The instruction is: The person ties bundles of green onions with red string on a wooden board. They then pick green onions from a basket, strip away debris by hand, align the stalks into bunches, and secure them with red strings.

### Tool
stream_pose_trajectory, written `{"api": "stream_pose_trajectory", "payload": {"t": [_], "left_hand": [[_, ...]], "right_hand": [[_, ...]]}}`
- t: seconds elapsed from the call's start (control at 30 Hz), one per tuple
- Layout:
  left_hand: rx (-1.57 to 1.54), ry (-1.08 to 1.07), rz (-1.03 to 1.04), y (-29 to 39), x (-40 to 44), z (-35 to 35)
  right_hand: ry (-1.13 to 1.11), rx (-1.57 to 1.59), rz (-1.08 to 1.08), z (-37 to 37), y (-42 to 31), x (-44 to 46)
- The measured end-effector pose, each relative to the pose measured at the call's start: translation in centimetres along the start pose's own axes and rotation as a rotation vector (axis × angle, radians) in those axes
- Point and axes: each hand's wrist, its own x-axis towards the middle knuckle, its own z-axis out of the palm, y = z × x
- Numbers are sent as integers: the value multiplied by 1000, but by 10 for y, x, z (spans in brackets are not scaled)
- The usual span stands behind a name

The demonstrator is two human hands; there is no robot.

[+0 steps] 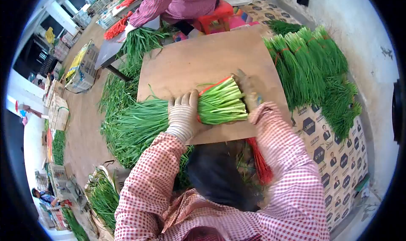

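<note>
A bundle of long green stalks (222, 102) lies across the brown board (211, 55), its pale cut ends to the right and its leaves hanging over the left edge. A red band (215, 84) runs round it near the cut ends. My left hand (183, 114), in a striped glove, presses on the bundle just left of the band, fingers together over the stalks. My right hand (250, 95) is smeared by motion beside the cut ends; its fingers and anything in them cannot be made out.
Tied green bundles (304, 63) lie on patterned sheeting at the right, beside a wall. Loose greens (120, 89) hang left of the board. Red strands (259, 160) hang below its near edge. Another person (182, 4) sits at a table beyond. Crates (82, 67) stand at the left.
</note>
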Motion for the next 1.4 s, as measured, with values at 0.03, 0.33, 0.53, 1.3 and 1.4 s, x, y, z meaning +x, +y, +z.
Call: {"api": "stream_pose_trajectory", "payload": {"t": [0.03, 0.33, 0.53, 1.3, 1.4], "left_hand": [[26, 10, -5, 1, 0, 2], [50, 0, 52, -4, -7, 2], [-14, -131, -10, -48, -27, -23], [-108, 451, -65, -8, -35, 43], [-116, 441, -85, -8, -34, 42]], "right_hand": [[-86, 82, -408, -33, 21, 21], [-176, -2150, -879, 57, -52, -29], [-304, -2021, -987, 58, -61, -40], [-794, -1921, -155, 60, -65, 30], [-806, -1956, -278, 60, -64, 28]]}}
